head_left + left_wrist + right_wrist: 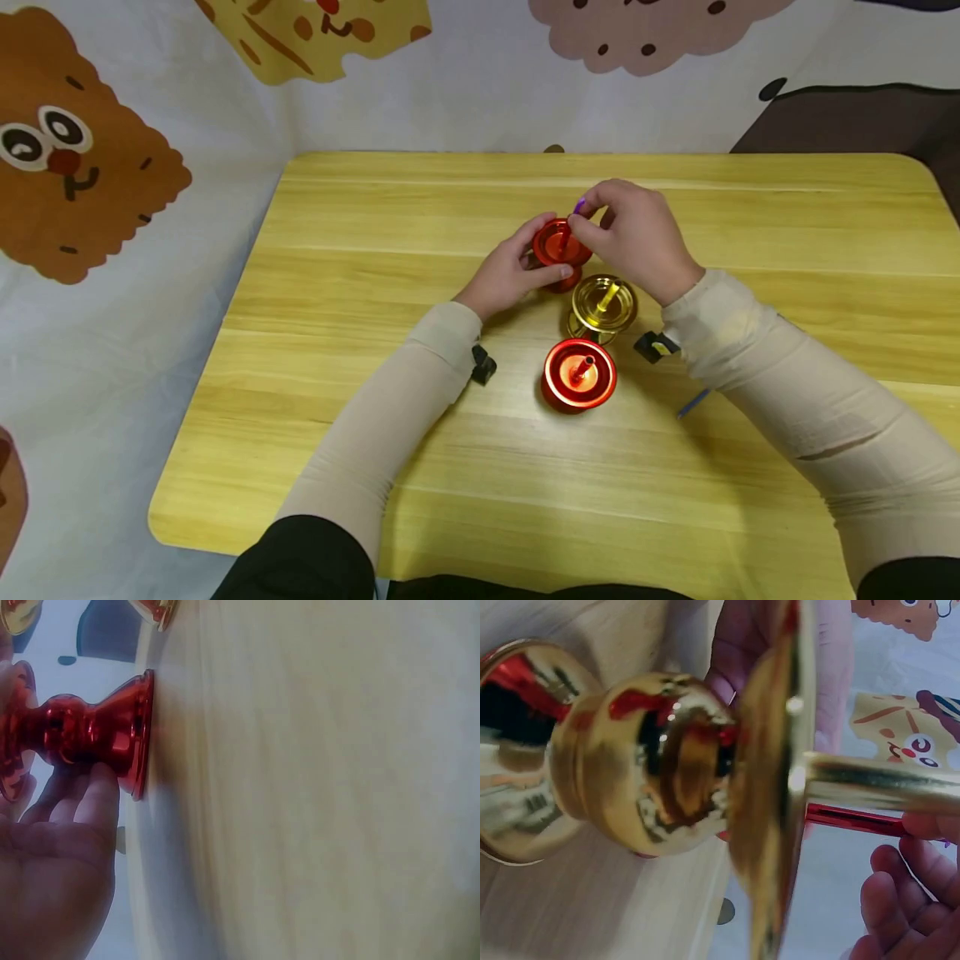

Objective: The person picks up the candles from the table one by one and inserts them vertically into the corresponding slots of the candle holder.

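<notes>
Three metal candle holders stand mid-table, each with a dish and a centre spike. The far red holder [558, 248] is gripped low on its stem by my left hand [542, 260]; the left wrist view shows the fingers [82, 802] curled round that red stem [90, 739]. My right hand [582, 217] hovers over the same holder and pinches a small purple object [579, 205] just above its spike. A gold holder [603, 305] stands under my right wrist and fills the right wrist view [667, 787]. A second red holder [579, 375] stands nearest me, untouched.
The yellow wooden table [360, 250] has rounded corners, and a cartoon-printed cloth [112, 167] hangs behind and to the left. A thin blue stick [693, 404] lies under my right forearm. A dark surface [862, 117] sits at the back right.
</notes>
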Demonstrator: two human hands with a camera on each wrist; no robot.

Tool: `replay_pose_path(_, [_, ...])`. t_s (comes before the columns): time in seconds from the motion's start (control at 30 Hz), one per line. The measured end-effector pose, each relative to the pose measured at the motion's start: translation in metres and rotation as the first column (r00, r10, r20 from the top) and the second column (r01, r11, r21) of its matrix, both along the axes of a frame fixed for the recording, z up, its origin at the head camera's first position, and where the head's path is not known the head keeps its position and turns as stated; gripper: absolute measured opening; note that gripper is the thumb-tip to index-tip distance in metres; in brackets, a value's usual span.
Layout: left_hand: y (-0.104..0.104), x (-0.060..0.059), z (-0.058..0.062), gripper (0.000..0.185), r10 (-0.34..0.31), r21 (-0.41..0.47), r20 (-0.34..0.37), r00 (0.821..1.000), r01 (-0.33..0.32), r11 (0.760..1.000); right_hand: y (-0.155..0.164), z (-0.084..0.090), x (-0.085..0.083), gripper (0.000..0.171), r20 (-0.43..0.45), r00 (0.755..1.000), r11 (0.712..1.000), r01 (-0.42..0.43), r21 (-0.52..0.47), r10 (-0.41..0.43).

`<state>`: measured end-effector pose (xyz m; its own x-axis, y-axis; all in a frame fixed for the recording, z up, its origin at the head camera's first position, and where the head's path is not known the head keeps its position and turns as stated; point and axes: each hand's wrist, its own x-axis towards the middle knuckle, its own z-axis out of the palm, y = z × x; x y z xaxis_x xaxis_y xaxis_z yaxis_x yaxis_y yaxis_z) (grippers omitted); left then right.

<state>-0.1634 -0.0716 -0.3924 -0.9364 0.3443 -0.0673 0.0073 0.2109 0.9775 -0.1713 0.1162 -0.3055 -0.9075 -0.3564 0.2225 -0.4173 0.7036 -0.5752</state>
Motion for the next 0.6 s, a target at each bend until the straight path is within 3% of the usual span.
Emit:
replay_pose_path(0.4, [0.002,0.000,-0.001,0.079,0.000,0.000,-0.006,1.000,0.000,1.000,0.005,0.005,0.001,0.018,0.071,0.997,0.999,-0.007,0.040,0.004])
replay_pose_path(0.6, [0.002,0.000,-0.003,0.080,0.009,0.012,-0.011,1.000,-0.009,1.000,0.012,0.005,0.003,0.017,0.065,0.998,0.999,0.008,0.044,-0.011])
